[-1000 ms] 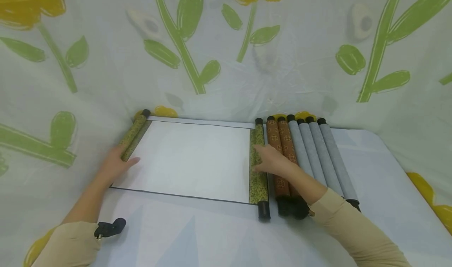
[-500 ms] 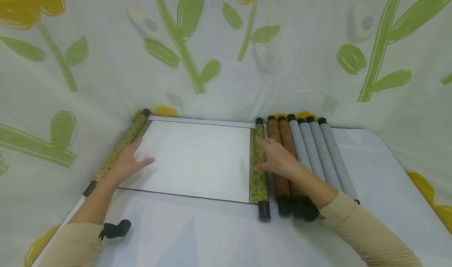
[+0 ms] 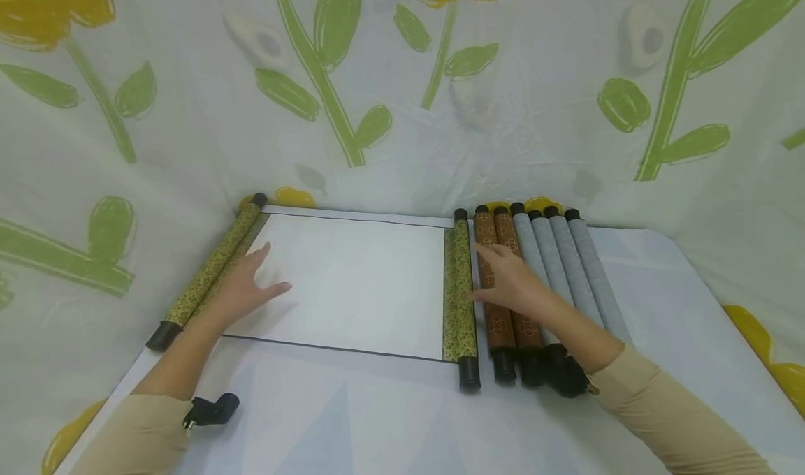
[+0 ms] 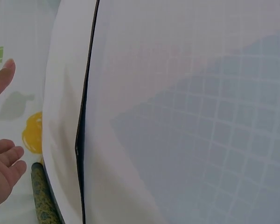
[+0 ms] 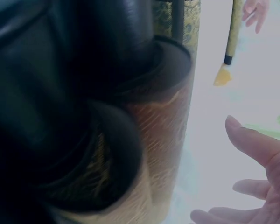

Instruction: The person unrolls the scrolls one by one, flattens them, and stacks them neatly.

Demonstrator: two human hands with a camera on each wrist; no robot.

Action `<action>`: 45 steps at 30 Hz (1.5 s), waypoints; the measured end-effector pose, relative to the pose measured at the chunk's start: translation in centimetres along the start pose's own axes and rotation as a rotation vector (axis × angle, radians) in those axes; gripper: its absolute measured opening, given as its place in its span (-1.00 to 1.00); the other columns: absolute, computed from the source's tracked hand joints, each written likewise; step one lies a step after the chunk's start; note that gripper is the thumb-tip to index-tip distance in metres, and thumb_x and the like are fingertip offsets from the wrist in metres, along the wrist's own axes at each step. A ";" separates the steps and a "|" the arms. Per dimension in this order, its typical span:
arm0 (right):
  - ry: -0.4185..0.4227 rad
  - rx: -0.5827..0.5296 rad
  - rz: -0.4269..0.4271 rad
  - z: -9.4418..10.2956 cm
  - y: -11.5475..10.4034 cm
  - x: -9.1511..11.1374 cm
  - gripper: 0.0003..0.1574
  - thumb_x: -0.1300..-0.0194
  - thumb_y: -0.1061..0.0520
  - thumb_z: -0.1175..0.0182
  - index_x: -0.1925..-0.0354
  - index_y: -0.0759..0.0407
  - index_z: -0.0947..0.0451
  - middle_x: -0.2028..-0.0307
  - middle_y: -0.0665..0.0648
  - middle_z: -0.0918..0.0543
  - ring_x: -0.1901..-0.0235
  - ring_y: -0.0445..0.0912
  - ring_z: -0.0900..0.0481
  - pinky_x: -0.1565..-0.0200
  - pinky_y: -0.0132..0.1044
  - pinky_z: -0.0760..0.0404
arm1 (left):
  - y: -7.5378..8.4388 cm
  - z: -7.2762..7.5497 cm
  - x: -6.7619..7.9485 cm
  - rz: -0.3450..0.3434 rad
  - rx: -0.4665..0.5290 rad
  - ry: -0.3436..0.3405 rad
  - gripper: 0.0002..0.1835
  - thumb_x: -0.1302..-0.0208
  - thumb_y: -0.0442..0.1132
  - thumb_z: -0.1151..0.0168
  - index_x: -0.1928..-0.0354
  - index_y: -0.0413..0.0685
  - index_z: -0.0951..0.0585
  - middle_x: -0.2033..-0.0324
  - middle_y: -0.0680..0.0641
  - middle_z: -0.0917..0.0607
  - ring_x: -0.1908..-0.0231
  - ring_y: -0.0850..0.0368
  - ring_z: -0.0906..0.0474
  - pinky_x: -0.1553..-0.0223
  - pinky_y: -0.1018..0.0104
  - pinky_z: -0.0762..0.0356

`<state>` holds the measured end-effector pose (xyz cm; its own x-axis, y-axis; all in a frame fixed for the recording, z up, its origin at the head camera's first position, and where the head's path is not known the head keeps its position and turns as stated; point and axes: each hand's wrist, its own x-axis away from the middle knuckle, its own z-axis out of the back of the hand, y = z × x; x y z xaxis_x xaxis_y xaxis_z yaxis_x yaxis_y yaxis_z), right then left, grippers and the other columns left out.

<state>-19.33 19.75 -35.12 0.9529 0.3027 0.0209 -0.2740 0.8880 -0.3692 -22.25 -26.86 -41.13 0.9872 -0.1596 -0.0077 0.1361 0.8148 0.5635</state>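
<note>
A scroll lies unrolled on the table, its blank white sheet (image 3: pixel 352 286) spread between a green-gold patterned left roller (image 3: pixel 216 262) and a matching right roller (image 3: pixel 464 286), both with black end knobs. My left hand (image 3: pixel 242 290) hovers over the sheet's left part, just right of that roller, thumb and fingers spread and holding nothing. Over the rolled brown scrolls (image 3: pixel 497 328), beside the right roller, my right hand (image 3: pixel 512 279) is likewise spread without a grip. The right wrist view shows its straight thumb and fingers (image 5: pixel 254 142) apart from the brown scrolls.
Several grey rolled scrolls (image 3: pixel 585 272) lie side by side right of the brown ones. A white cloth with green plants and yellow flowers (image 3: pixel 402 147) hangs behind the table. The pale table (image 3: pixel 377 419) extends in front of the sheet.
My left hand has come off the left roller and moved right over the sheet, uncovering the roller's near end. My right hand has drifted right, from the right roller to above the brown scrolls.
</note>
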 end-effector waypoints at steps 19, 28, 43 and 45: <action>0.008 -0.057 -0.060 0.1 3.4 1.6 0.17 -0.07 -0.02 -0.40 -0.42 0.35 0.02 -0.31 0.57 -0.08 -0.22 0.47 -0.17 -0.06 0.30 -0.37 | 3.5 -2.3 0.1 -0.112 0.014 -0.022 0.07 -0.11 0.25 -0.25 -0.50 0.04 0.10 -0.43 -0.30 -0.01 -0.40 -0.29 0.10 -0.29 -0.28 0.02; 0.003 -0.116 -0.076 0.2 4.6 2.0 0.19 -0.08 -0.07 -0.39 -0.42 0.36 0.03 -0.32 0.58 -0.06 -0.23 0.47 -0.14 -0.05 0.31 -0.37 | 6.3 -3.1 0.1 -0.157 0.017 -0.029 0.07 -0.06 0.30 -0.26 -0.50 0.14 0.07 -0.44 -0.21 -0.04 -0.41 -0.22 0.05 -0.29 -0.25 -0.05; 0.003 -0.122 -0.097 0.1 5.5 1.5 0.20 -0.06 -0.11 -0.39 -0.40 0.40 0.01 -0.27 0.59 -0.17 -0.21 0.47 -0.17 0.00 0.30 -0.40 | 9.1 -4.9 -0.2 -0.207 0.037 -0.035 0.05 -0.05 0.25 -0.31 -0.49 0.18 0.03 -0.44 -0.16 -0.08 -0.41 -0.16 0.01 -0.28 -0.21 -0.12; -0.004 -0.121 -0.103 0.2 5.5 1.4 0.21 -0.06 -0.11 -0.40 -0.40 0.40 0.01 -0.26 0.60 -0.18 -0.21 0.47 -0.18 0.01 0.30 -0.41 | 9.6 -5.0 -0.1 -0.222 0.053 -0.029 0.05 -0.05 0.23 -0.32 -0.49 0.18 0.02 -0.44 -0.14 -0.09 -0.42 -0.15 0.01 -0.28 -0.20 -0.12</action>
<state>-19.54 25.12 -36.93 0.9746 0.2133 0.0681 -0.1566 0.8666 -0.4738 -20.60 -16.23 -39.82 0.9307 -0.3478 -0.1128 0.3439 0.7276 0.5935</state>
